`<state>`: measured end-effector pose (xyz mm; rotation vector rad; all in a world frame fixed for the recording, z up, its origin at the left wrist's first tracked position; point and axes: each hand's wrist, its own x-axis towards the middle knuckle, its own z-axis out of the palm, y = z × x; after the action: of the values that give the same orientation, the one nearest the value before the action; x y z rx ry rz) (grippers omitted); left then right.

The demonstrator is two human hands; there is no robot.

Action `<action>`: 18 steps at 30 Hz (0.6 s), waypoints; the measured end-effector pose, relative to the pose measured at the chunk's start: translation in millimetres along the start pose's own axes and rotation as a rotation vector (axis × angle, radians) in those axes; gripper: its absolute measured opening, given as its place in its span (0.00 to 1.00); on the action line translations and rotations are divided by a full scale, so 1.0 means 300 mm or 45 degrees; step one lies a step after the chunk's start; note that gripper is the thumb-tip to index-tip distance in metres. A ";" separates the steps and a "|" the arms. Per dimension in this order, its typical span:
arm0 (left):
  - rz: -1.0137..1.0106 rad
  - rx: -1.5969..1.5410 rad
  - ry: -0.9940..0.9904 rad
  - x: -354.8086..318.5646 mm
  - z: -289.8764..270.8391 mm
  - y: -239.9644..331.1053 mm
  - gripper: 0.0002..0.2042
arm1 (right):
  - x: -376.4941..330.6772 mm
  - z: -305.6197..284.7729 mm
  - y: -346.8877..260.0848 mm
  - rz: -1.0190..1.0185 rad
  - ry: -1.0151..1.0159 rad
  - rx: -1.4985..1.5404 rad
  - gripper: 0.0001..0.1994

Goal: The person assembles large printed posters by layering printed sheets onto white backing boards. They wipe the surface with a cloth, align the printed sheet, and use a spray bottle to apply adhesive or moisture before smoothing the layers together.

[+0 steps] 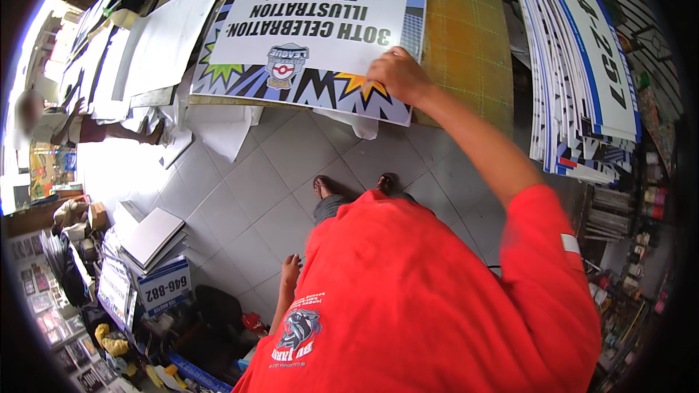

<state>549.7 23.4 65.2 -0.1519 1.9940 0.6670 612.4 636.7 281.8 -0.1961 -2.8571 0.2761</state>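
Note:
A large printed sign board (pixel 306 36), white in the middle with a blue, yellow and green burst pattern around it, lies flat on a green cutting mat (pixel 466 36) on the table. My right hand (pixel 397 76) reaches forward and grips the board's near right edge, fingers curled over it. My left hand (pixel 290 271) hangs at my side above the tiled floor, fingers loosely apart and holding nothing. My red shirt hides most of the lower view. My feet in sandals (pixel 324 188) show on the floor below the table edge.
A tall stack of blue-and-white sign boards (pixel 582 65) stands at the right. White sheets (pixel 167 36) cover the table's left part, some hanging over its edge. Stacked boards (pixel 149 236) and clutter sit at lower left on grey floor tiles (pixel 247 196). Another person (pixel 44 124) stands far left.

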 end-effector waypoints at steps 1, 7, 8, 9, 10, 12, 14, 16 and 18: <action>0.031 -0.112 0.029 -0.001 -0.007 -0.006 0.21 | 0.057 0.042 -0.002 0.019 0.026 0.028 0.08; 0.058 -0.398 0.104 -0.023 0.048 -0.053 0.21 | 0.064 0.093 -0.011 -0.197 -0.112 -0.015 0.07; 0.062 -0.372 0.091 -0.028 0.058 -0.069 0.20 | 0.048 0.081 0.000 -0.251 -0.114 -0.037 0.07; 0.066 -0.344 0.078 -0.034 0.065 -0.085 0.20 | 0.033 0.076 0.008 -0.305 -0.116 -0.059 0.08; 0.047 -0.296 0.082 -0.046 0.068 -0.104 0.20 | 0.022 0.077 0.010 -0.341 -0.127 -0.075 0.08; 0.015 -0.205 0.083 -0.076 0.085 -0.113 0.20 | -0.002 0.064 0.008 -0.388 -0.151 -0.105 0.06; 0.008 -0.223 0.097 -0.085 0.095 -0.125 0.20 | -0.030 0.048 0.008 -0.429 -0.168 -0.135 0.06; 0.003 -0.233 0.112 -0.082 0.097 -0.146 0.20 | -0.064 0.034 0.013 -0.464 -0.179 -0.165 0.05; 0.004 -0.247 0.129 -0.078 0.105 -0.156 0.20 | -0.107 0.029 0.015 -0.475 -0.133 -0.153 0.05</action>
<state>603.4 -3.6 55.4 -0.3040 2.0240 0.8695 641.3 634.5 264.5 0.3363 -2.9383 0.0407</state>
